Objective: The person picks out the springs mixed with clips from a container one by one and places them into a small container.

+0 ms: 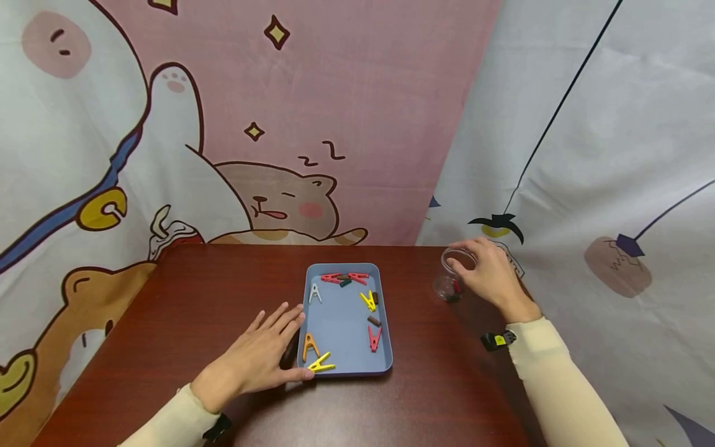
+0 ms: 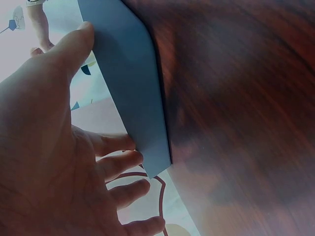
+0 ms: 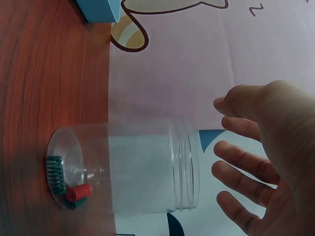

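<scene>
A left hand, fingers loosely extended, touches a blue-grey rectangular plastic tray. Beyond, the right hand hovers, fingers relaxed and empty, by a clear cylindrical jar upright on the reddish-brown wooden worktop, red and green coil springs inside; best not nudged.

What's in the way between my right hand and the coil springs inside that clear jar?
From above, nothing visible: no lid shows on the clear jar, so its mouth looks open to your right hand. From the side, the jar's wall shields the red spring and green springs at the bottom.
</scene>
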### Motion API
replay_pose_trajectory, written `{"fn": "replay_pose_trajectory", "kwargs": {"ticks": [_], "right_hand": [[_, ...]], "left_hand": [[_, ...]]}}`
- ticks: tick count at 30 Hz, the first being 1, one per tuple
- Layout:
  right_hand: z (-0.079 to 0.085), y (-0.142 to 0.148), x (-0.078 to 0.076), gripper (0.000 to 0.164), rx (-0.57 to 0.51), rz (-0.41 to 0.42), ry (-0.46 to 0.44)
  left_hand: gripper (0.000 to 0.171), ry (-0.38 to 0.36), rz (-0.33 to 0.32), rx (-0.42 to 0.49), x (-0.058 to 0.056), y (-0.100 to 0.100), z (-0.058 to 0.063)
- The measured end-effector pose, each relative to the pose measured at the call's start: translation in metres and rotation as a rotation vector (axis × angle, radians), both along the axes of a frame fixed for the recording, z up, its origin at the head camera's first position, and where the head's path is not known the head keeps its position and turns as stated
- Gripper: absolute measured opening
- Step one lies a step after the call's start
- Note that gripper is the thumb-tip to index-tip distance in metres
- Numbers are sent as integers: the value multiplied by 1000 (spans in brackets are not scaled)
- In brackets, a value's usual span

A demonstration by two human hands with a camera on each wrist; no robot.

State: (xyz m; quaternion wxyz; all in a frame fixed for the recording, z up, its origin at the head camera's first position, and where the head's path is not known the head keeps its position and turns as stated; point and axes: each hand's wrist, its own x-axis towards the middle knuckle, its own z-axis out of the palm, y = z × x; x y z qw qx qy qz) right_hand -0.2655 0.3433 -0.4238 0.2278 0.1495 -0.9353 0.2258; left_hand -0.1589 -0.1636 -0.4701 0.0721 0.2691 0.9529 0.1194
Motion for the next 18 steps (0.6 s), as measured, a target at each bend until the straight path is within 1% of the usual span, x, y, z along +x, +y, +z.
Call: {"fn": "replay_pose_trajectory", "kwargs": {"ticks": [7,12,18], "right_hand": [[1,-12,7,28,-8,16,-27],[1,-22,11,31,17,39,-25],[1,-35,14,30,56,68,-29]], "left_hand": [[120,1,0,-4,0,0,0],[120,0,-1,-1,-1,0,-1],[120,-4,-1,2,-1,-1,-1]]}}
